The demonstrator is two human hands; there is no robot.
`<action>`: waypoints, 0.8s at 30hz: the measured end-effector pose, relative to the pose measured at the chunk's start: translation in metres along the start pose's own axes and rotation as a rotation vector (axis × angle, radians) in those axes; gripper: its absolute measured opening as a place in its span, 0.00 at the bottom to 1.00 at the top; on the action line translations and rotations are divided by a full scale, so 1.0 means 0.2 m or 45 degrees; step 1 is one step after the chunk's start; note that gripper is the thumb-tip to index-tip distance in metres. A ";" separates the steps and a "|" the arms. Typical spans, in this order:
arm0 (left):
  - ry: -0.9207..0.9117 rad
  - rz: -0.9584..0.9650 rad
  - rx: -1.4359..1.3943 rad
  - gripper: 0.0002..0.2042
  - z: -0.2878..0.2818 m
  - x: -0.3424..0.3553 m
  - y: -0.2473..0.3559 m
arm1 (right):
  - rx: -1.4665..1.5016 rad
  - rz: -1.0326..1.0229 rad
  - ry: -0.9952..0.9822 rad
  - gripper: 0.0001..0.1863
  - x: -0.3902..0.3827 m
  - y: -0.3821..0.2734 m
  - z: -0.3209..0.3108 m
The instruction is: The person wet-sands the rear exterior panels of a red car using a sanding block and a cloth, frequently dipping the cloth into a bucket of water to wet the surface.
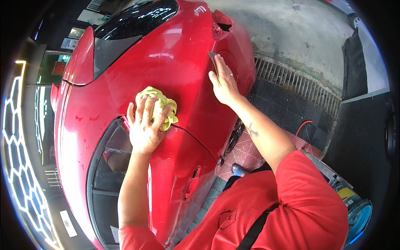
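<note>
A crumpled yellow-green cloth lies on the red car's rear side panel, behind the side window. My left hand presses on it with bent fingers, gripping part of it. Farther off and to the right, my right hand holds a thin, dark, flat piece upright against the bodywork, near a round seam. Its exact kind is partly hidden by my fingers. Water drops and wet streaks dot the red paint. Beyond my right hand, an opening with a dark gap shows at the car's rear corner.
A metal floor grate runs along the right, beside dark floor tiles. A blue bucket stands at the lower right, near a red hose. The side window and door handle lie nearer me.
</note>
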State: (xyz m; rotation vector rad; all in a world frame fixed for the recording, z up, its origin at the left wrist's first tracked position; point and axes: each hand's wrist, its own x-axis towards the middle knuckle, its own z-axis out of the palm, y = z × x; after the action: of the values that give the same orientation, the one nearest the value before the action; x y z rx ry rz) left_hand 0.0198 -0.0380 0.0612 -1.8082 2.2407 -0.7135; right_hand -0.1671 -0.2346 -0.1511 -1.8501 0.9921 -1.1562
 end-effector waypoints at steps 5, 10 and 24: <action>0.015 0.001 0.021 0.40 0.01 -0.03 -0.02 | 0.033 -0.008 -0.211 0.41 -0.23 -0.08 0.03; 0.008 0.011 -0.022 0.38 -0.01 0.00 0.00 | 0.000 0.181 -0.093 0.42 0.07 -0.10 0.03; 0.024 0.020 -0.040 0.39 0.00 0.00 0.01 | 0.178 0.485 -0.100 0.44 -0.32 0.33 0.02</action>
State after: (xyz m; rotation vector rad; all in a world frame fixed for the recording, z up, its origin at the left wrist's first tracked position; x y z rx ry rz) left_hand 0.0182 -0.0382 0.0601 -1.8033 2.2882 -0.6989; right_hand -0.1978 -0.2059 -0.2335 -1.5027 1.1292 -0.8919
